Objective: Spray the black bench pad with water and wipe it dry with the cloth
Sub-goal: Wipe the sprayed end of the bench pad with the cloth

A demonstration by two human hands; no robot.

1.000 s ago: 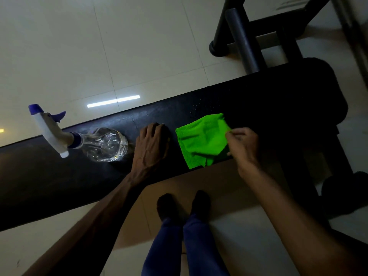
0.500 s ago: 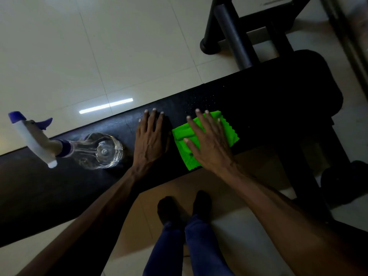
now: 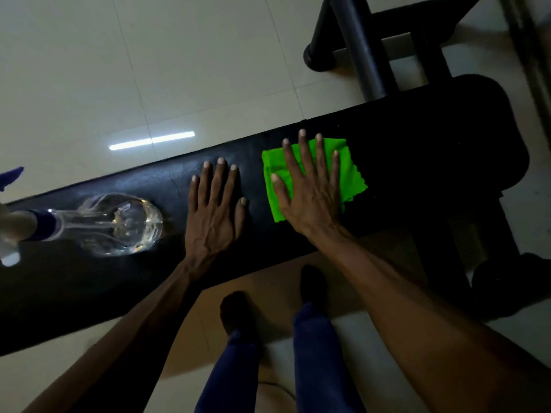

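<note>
2 flat hands are pressing the black bench pad (image 3: 417, 150): the right hand (image 3: 310, 192), fingers straight and clenching nothing, is pinning the soft, light cloth (image 3: 348, 171), which looks best driven under the palm, while the left hand (image 3: 214, 210) is bracing beside it.

The black bench pad (image 3: 417, 150) runs slantwise over the tiled floor (image 3: 89, 70). On it — a clear spray bottle (image 3: 119, 225) at left, a flat left hand (image 3: 213, 216), a green cloth (image 3: 348, 171) under the right hand (image 3: 313, 189).

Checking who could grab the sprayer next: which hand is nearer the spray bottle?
Left. The left hand rests flat on the bench pad just beside the spray bottle; the right hand presses the green cloth farther away.
</note>
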